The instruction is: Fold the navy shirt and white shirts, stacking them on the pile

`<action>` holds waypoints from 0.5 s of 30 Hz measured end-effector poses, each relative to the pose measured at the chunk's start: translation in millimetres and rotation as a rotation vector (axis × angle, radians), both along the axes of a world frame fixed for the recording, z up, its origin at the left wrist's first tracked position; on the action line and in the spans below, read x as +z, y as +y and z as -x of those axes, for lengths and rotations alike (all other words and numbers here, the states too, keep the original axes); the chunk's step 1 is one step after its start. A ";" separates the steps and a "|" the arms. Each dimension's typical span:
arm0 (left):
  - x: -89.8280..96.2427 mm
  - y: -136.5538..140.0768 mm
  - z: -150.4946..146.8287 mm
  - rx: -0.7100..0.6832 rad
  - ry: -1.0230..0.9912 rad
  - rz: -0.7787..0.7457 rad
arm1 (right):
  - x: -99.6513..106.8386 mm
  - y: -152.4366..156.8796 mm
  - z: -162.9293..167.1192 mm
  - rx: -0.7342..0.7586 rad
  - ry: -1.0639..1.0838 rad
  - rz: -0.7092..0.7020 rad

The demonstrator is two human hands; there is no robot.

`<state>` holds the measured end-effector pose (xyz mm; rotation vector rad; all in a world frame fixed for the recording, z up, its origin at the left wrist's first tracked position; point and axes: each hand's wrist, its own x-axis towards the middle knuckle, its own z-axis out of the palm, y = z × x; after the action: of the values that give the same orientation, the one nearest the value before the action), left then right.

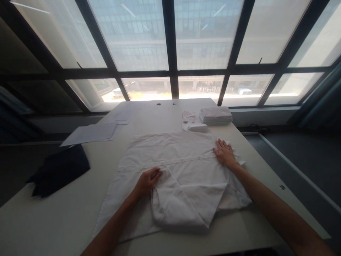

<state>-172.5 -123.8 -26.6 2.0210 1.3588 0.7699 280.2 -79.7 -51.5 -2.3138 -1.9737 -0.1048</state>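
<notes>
A white button-front shirt (165,149) lies spread across the table in front of me, its button line running from left to right. One sleeve (183,202) is folded over the near part of the shirt. My left hand (149,179) pinches the end of that sleeve, close to the button line. Flat on the shirt's right end rests my right hand (223,152), fingers stretched out and pressing on the cloth. Part of the cloth under both hands is hidden.
Several paper sheets (90,133) lie at the table's left edge, with a dark folded cloth (61,170) nearer me. Behind the shirt are a stack of folded white cloth (215,114) and a smaller white piece (195,127). Large windows stand beyond the table (157,117).
</notes>
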 end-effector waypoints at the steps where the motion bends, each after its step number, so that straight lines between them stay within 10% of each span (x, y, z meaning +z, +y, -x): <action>1: 1.7 0.4 0.1 0.013 -0.004 0.008 | -0.5 0.0 -1.2 -0.004 0.000 -0.008; 10: 58.5 25.2 19.4 0.006 -0.200 0.277 | 4.7 -4.1 0.8 0.022 0.029 -0.004; 15: 75.5 75.3 38.6 0.200 -0.463 0.180 | 4.0 -3.9 -0.3 0.023 0.019 -0.012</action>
<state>-211.0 -48.6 48.9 1.4653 1.3076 1.0826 280.4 -83.6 -47.5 -2.2750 -1.9850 -0.0919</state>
